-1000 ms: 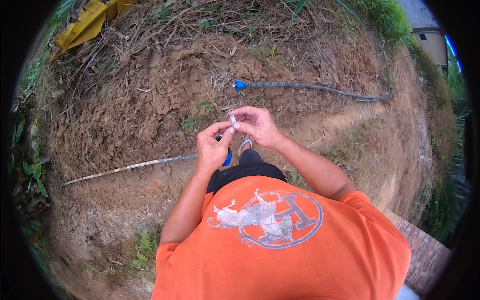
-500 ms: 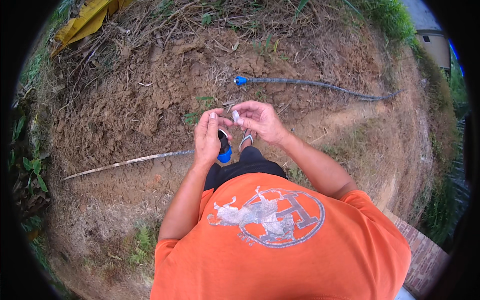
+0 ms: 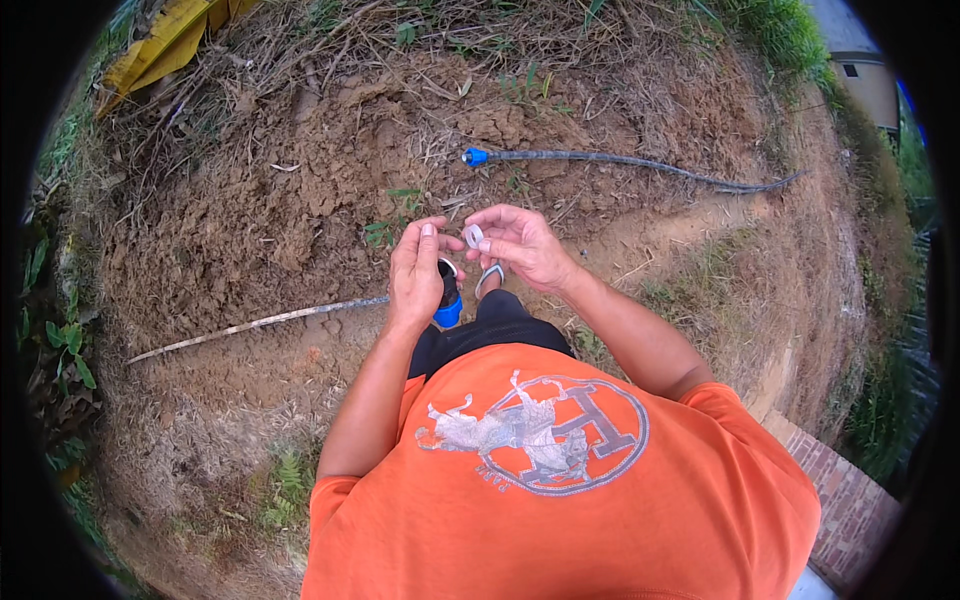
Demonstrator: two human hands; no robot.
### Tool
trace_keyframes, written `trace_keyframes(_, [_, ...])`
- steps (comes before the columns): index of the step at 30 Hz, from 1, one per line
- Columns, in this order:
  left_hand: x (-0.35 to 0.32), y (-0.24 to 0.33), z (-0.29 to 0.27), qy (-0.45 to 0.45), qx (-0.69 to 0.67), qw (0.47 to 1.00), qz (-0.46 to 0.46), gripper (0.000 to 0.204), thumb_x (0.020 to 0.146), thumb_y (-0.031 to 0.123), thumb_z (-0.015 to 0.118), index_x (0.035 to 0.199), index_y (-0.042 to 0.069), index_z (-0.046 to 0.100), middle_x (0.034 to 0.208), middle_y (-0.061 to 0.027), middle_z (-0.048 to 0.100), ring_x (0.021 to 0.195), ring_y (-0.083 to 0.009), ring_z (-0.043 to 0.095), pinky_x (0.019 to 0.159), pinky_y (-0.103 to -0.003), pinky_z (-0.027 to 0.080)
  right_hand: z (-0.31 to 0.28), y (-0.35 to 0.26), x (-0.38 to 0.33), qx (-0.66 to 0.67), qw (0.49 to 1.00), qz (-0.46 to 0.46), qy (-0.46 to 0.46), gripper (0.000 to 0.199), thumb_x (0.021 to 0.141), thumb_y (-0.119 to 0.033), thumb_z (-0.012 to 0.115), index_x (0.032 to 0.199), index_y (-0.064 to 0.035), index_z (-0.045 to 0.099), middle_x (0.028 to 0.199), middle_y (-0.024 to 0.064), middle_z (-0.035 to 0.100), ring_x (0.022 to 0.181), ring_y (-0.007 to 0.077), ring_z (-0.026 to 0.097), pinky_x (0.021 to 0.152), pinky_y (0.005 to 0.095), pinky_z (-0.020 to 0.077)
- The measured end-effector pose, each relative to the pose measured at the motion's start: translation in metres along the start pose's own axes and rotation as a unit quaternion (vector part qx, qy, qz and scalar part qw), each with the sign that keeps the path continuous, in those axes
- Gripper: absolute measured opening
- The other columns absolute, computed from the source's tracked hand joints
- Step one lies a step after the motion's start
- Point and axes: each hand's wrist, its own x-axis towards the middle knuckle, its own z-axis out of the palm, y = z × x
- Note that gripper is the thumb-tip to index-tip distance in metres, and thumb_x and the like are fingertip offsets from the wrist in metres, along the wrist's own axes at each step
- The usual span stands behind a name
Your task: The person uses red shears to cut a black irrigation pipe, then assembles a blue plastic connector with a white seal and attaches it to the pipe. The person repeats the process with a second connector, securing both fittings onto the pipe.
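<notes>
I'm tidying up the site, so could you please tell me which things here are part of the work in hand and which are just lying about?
In hand:
- left hand
- right hand
- small white roll
- pipe with blue fitting
- hose with blue end

Lying about:
- yellow sheet
- brick edging
- building

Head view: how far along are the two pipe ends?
Done: nothing is joined; the dark hose with its blue fitting lies apart on the dirt. In hand: the right hand pinches a small white roll, the left hand beside it. Left: the pale pipe and blue end lie loose.
</notes>
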Motion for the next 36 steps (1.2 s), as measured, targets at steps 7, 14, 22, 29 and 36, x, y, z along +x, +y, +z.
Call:
trace_keyframes(7, [-0.001,-0.006,0.001,0.007,0.001,1.000,-0.028,0.031,0.109,0.026,0.045,0.120,0.000,0.058,0.092,-0.0098,0.069,0.060,-0.0126,0.063,0.054,-0.027,0.051,-0.004,0.004,0.000,0.004,1.000,0.005,-0.003,0.031,0.094,-0.003,0.067,0.124,0.0035,0.062,0.106,0.0104,0.069,0.089,0.0164,0.069,0.071,0.0293,0.0561])
trace_keyframes(14, [-0.005,-0.002,0.004,0.017,0.003,0.999,-0.030,0.029,0.109,0.024,0.045,0.118,0.000,0.058,0.090,-0.0098,0.068,0.061,-0.0136,0.062,0.055,-0.027,0.052,-0.001,0.005,-0.002,-0.007,1.000,0.009,0.012,0.033,0.094,-0.004,0.067,0.126,0.0026,0.061,0.107,0.0090,0.069,0.089,0.0147,0.068,0.070,0.0277,0.0550])
trace_keyframes(22, [-0.005,-0.003,0.001,-0.007,-0.043,0.999,-0.008,0.042,0.110,0.036,0.039,0.126,0.000,0.053,0.095,-0.0121,0.069,0.062,-0.0145,0.064,0.054,-0.028,0.052,0.004,-0.004,-0.003,0.017,0.999,0.019,-0.025,0.033,0.095,-0.008,0.066,0.126,0.0014,0.062,0.105,0.0071,0.068,0.086,0.0129,0.066,0.068,0.0252,0.0533])
trace_keyframes(29, [-0.013,0.011,-0.003,-0.016,-0.042,0.998,-0.054,0.050,0.110,0.044,0.036,0.133,0.000,0.047,0.096,-0.0129,0.067,0.061,-0.0150,0.063,0.052,-0.029,0.053,0.013,-0.008,-0.003,-0.019,0.998,0.038,-0.056,0.028,0.094,-0.006,0.063,0.122,0.0009,0.063,0.100,0.0077,0.069,0.084,0.0131,0.067,0.069,0.0248,0.0533])
trace_keyframes(36, [-0.019,0.005,-0.007,0.015,0.004,0.996,-0.088,0.058,0.108,0.053,0.039,0.132,0.002,0.051,0.096,-0.0095,0.065,0.069,-0.0128,0.061,0.050,-0.029,0.052,0.031,-0.001,-0.011,-0.219,0.963,0.050,-0.149,0.034,0.091,0.004,0.064,0.124,0.0020,0.060,0.105,0.0037,0.061,0.088,0.0102,0.058,0.078,0.0266,0.0533])
